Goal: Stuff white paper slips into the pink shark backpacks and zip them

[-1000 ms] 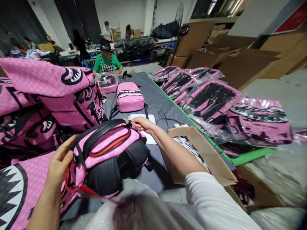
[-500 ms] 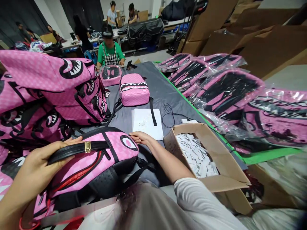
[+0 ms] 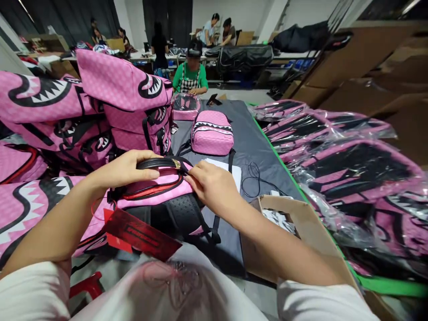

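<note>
In the head view, the only one, the pink backpack lies on the grey-covered table directly in front of the person, its visible long axis running left to right across the body and rising slightly towards the right; its black padded shoulder strap is on the near side. The left hand comes in from the left and is closed around the black handle, thumb above and fingers below. The right hand meets the bag at its right end, fingers bent and fingertips drawn together on the upper edge; whether they pinch a zip pull or just fabric is hidden. The gold fitting on the handle sits between the two hands, nearer the right fingertips than the left hand's grip. Below it, the red-lined opening follows the same crosswise line. A red tag hangs on the near side, below the left hand, while a smaller backpack stands beyond the right hand, apart from it.
</note>
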The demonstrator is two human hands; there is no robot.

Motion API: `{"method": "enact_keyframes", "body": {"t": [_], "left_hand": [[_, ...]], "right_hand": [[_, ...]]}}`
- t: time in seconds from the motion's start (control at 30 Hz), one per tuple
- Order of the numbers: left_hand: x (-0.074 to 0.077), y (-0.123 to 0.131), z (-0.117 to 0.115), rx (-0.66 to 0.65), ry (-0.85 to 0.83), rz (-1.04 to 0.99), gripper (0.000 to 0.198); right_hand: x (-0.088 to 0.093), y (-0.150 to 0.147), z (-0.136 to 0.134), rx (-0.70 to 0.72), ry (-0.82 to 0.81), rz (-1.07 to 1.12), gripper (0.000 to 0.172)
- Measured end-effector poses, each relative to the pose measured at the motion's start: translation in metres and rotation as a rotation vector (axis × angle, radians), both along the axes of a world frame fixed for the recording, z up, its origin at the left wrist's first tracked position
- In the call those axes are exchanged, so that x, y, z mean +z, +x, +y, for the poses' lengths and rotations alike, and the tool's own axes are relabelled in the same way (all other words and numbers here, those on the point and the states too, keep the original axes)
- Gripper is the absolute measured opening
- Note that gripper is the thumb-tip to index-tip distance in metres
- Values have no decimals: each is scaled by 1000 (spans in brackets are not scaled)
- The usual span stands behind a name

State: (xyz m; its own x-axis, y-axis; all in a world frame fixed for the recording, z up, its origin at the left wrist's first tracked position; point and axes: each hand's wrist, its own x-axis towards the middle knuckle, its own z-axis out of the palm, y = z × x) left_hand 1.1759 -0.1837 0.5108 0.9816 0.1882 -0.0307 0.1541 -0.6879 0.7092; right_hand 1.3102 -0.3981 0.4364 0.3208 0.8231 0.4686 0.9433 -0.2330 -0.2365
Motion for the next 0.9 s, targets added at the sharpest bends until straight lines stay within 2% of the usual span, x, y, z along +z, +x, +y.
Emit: {"method": "enact_keyframes", "body": {"t": [0.07, 0.13, 0.23, 0.33, 0.47, 0.53, 0.6, 0.67, 0.7, 0.77, 0.9], "left_hand": [[-1, -1, 14, -144, -28, 25, 50], [-8, 2, 27, -136, -56, -25, 45], [-24, 13, 36, 88, -129, -262, 51], [-40, 25, 30, 288, -197, -491, 56], [-52, 35, 7, 468, -199, -676, 50], [-51, 37, 0, 438, -311, -685, 49], [-48, 37, 1, 250, -409, -578, 47], [-46, 38, 6, 13, -428, -443, 44], [-47, 39, 8, -54, -428, -424, 43], [-54, 43, 9, -29, -467, -510, 43], [-73, 52, -2, 225, -643, -719, 44]], "right_hand": [[12, -3, 10, -87, -198, -158, 22], [22, 0, 22, -132, -310, -261, 25], [39, 2, 34, -184, -351, -318, 27], [50, -14, 35, -207, -306, -299, 24], [44, -39, 30, -147, -211, -230, 24], [37, -36, 27, -160, -178, -190, 24], [31, -23, 20, -209, -145, -132, 24], [26, -11, 11, -244, -108, -59, 25], [24, -7, 6, -245, -85, -25, 25], [19, -8, 0, -187, -53, 28, 25], [12, -21, 0, -16, -48, 93, 25]]}}
